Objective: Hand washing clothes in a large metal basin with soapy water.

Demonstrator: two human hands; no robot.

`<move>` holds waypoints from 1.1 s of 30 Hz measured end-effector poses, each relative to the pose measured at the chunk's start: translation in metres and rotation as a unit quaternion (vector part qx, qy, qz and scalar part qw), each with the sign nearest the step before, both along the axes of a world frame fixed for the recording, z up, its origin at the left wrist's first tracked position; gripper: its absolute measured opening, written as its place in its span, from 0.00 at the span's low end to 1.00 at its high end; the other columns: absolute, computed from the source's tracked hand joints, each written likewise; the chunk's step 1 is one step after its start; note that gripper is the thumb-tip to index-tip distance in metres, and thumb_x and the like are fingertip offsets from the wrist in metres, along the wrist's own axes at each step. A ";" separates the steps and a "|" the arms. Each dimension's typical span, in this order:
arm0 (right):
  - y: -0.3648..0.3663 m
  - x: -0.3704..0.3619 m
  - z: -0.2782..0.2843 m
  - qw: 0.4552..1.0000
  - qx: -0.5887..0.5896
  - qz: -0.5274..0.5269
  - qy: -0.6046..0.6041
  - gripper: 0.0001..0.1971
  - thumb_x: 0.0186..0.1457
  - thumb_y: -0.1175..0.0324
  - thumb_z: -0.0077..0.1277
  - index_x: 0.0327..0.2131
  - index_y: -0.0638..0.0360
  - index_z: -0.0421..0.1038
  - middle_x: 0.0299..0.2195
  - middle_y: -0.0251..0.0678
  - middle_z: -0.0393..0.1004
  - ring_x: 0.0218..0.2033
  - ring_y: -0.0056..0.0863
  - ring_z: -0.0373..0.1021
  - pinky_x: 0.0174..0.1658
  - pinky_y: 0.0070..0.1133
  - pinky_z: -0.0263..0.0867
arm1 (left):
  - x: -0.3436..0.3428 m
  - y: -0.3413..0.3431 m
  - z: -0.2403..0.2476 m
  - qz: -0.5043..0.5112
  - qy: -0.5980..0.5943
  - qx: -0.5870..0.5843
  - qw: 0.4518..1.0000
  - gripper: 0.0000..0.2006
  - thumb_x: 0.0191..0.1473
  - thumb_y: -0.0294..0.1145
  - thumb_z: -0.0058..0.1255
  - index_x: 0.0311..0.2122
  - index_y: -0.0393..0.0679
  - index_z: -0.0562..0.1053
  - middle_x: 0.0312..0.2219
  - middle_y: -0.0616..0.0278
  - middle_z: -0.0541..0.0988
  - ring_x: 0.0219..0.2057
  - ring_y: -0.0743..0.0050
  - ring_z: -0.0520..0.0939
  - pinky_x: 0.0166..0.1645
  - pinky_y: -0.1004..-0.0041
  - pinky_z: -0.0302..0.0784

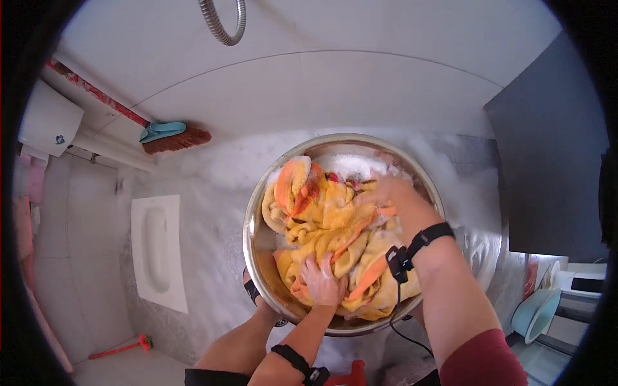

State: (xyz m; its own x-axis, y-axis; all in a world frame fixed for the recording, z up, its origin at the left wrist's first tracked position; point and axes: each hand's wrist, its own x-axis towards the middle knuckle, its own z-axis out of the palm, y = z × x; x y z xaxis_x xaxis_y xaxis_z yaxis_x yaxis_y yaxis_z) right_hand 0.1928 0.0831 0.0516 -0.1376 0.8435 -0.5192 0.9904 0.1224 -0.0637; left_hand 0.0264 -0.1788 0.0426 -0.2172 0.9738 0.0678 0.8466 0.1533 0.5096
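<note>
A soaked, fluffy yellow cloth with orange trim (331,209), perhaps a blanket or large towel, lies bunched in a wide steel basin (251,238). My left hand (322,282) rests on its near folds, fingers spread and wet with suds. Farther off, at the right of the pile, my right hand (391,190) reaches down into the cloth beside white foam (354,166). Its fingers are mostly hidden there, so their grip does not show. Small red and dark patches show on the fabric near the foam.
Suds cover the grey floor (212,225) around the basin. A squat toilet (156,251) is at left, with a broom (174,134) against the back wall. A dark panel (553,148) and a light-blue tub (535,315) stand right. A black cable (412,338) hangs from my right wrist strap.
</note>
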 end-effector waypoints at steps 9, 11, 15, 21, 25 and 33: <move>-0.071 -0.035 0.039 0.999 0.016 -0.032 -0.014 0.14 0.49 0.64 0.53 0.39 0.57 0.80 0.41 0.48 0.80 0.43 0.44 0.78 0.44 0.36 0.74 | -0.003 0.006 -0.019 -0.004 -0.084 0.013 0.996 0.40 0.30 0.35 0.71 0.53 0.51 0.64 0.53 0.43 0.62 0.56 0.36 0.62 0.61 0.45 0.57; -0.112 -0.081 0.098 0.997 -0.066 -0.029 -0.002 0.16 0.50 0.64 0.55 0.43 0.57 0.77 0.41 0.45 0.80 0.44 0.41 0.77 0.47 0.34 0.72 | -0.018 0.003 -0.023 0.021 -0.075 0.003 0.997 0.40 0.31 0.34 0.71 0.54 0.51 0.64 0.53 0.43 0.62 0.56 0.37 0.62 0.61 0.46 0.57; -0.220 -0.079 0.126 0.991 0.016 -0.089 0.100 0.14 0.50 0.67 0.51 0.41 0.57 0.77 0.39 0.47 0.80 0.43 0.45 0.76 0.47 0.37 0.71 | -0.022 -0.006 -0.002 0.035 -0.223 -0.024 0.974 0.31 0.37 0.31 0.67 0.51 0.48 0.68 0.50 0.44 0.64 0.55 0.40 0.65 0.62 0.55 0.60; -0.318 -0.062 0.157 0.969 0.069 -0.128 0.200 0.15 0.46 0.64 0.53 0.38 0.58 0.77 0.36 0.51 0.79 0.40 0.51 0.75 0.46 0.41 0.69 | -0.035 0.016 0.038 0.066 -0.432 -0.071 0.897 0.33 0.49 0.50 0.58 0.56 0.38 0.69 0.55 0.43 0.69 0.57 0.45 0.69 0.62 0.61 0.63; -0.364 -0.061 0.178 0.982 0.014 -0.023 0.185 0.14 0.45 0.67 0.53 0.38 0.53 0.79 0.32 0.47 0.80 0.36 0.48 0.77 0.42 0.38 0.72 | -0.038 0.052 0.094 -0.058 -0.199 -0.192 0.959 0.48 0.45 0.63 0.60 0.64 0.40 0.61 0.58 0.43 0.70 0.58 0.49 0.72 0.60 0.57 0.67; -0.309 -0.026 0.042 0.987 -0.064 -0.018 0.145 0.23 0.46 0.56 0.55 0.41 0.65 0.77 0.35 0.50 0.80 0.39 0.49 0.77 0.44 0.38 0.72 | 0.053 0.040 0.101 -0.187 0.154 -0.306 0.921 0.54 0.47 0.76 0.44 0.71 0.50 0.47 0.68 0.34 0.42 0.70 0.34 0.43 0.67 0.34 0.34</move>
State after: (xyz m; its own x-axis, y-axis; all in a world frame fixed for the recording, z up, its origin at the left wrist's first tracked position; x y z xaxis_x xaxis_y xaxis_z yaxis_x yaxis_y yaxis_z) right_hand 0.1666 -0.2258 0.0937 -0.2677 0.7811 -0.5640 0.9316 0.0605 -0.3584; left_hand 0.0790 -0.1392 0.1433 0.0791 0.8527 -0.5165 0.9883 0.0007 0.1524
